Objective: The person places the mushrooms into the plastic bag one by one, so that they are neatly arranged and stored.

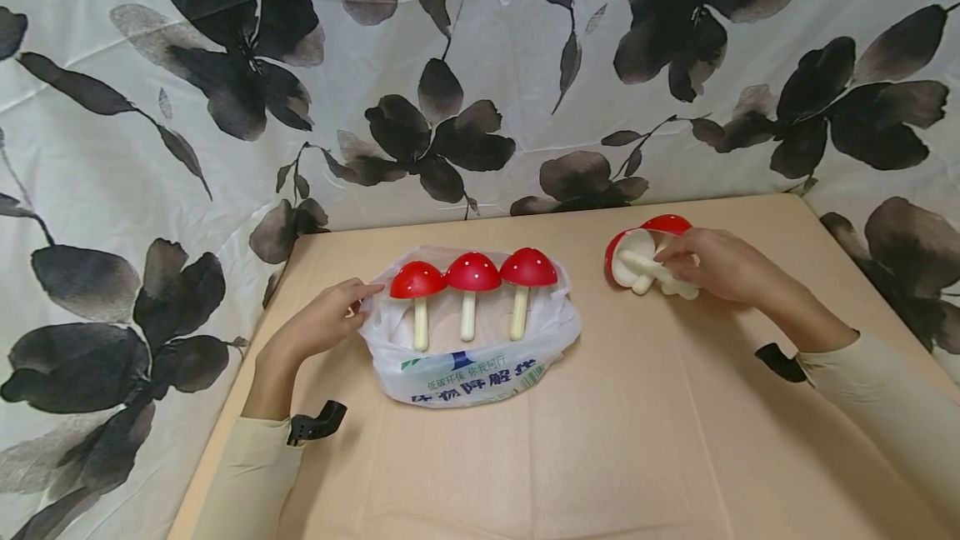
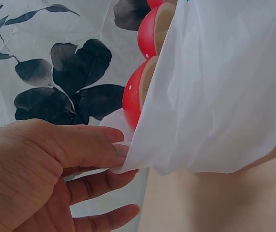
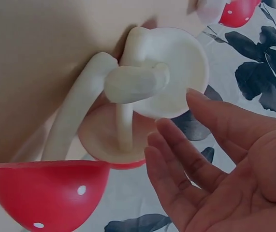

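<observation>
A white plastic bag (image 1: 401, 369) with printed lettering sits open on the table, and three red-capped toy mushrooms (image 1: 473, 273) with white spots stand in a row over its opening. At the bag's left edge, my left hand (image 1: 322, 319) pinches the thin plastic between thumb and index finger; its lower fingers stay apart in the left wrist view. More toy mushrooms (image 1: 633, 257) lie in a pile at the right, showing pale undersides and thick stems. My right hand (image 1: 716, 265) is at this pile, its fingers spread close beside a white underside (image 3: 186, 72) and a red cap (image 3: 50, 193).
The table (image 1: 600, 440) has a light tan cover with faint creases. Behind and beside it hangs a white cloth (image 1: 540, 140) with dark flower prints. A black strap device sits on each wrist.
</observation>
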Tool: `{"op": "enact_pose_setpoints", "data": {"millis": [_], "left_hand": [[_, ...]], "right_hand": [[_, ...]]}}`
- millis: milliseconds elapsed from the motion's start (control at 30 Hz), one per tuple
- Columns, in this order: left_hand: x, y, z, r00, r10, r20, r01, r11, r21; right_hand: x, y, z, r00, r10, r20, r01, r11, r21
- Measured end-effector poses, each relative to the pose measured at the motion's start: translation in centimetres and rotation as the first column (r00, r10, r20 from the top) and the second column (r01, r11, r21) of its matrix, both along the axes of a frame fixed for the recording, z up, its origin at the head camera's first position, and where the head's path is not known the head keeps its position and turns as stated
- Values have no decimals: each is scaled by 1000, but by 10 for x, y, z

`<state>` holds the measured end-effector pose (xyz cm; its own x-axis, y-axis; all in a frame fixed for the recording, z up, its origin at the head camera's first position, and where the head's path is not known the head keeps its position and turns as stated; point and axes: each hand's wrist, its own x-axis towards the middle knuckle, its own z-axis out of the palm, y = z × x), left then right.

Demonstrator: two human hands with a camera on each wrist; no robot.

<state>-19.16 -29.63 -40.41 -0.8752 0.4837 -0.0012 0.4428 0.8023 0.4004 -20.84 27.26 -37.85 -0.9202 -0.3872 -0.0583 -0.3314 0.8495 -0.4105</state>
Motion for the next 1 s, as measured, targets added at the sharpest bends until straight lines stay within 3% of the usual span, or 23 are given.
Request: {"op": "enact_pose_setpoints", "data": {"millis": [333,600,1000], "left_hand": [[1,-1,0,1000,6,-1,-6,1000,-8],[1,-2,1,1000,-4,4,4,1000,-2],[0,-3,3,1000,-5,12,5,1000,-5]], "right_hand": [[3,-5,-15,999,53,3,-53,999,-3],[4,-18,-27,1000,21,-14,-19,995,99],[-2,-27,-29,998,-6,-68,13,994,110]]}}
